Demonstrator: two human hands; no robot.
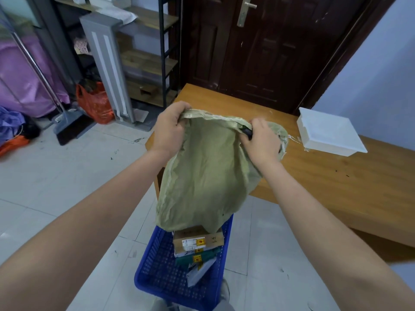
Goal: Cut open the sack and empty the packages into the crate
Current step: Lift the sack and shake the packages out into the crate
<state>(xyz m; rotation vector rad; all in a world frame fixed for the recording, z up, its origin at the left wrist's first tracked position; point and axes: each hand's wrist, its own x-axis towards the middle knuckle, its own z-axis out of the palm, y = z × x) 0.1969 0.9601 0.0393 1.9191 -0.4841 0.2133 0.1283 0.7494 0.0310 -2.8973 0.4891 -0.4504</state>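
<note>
A pale green woven sack (206, 169) hangs upside down over a blue plastic crate (161, 272) on the floor. My left hand (169, 129) grips the sack's upper left corner. My right hand (261, 140) grips the upper right corner, and a black object shows between its fingers, too hidden to identify. A brown cardboard package (197, 240) sticks out of the sack's lower mouth into the crate. Under it lie a green package (202, 257) and a grey mailer (198, 273), stacked in the crate's right half.
A wooden table (325, 176) stands to the right with a white box (327, 132) on it. Behind it is a dark door (258, 48). At the left are shelves (146, 61), a grey panel (107, 68), an orange bag (95, 103) and a broom (71, 122) on the tiled floor.
</note>
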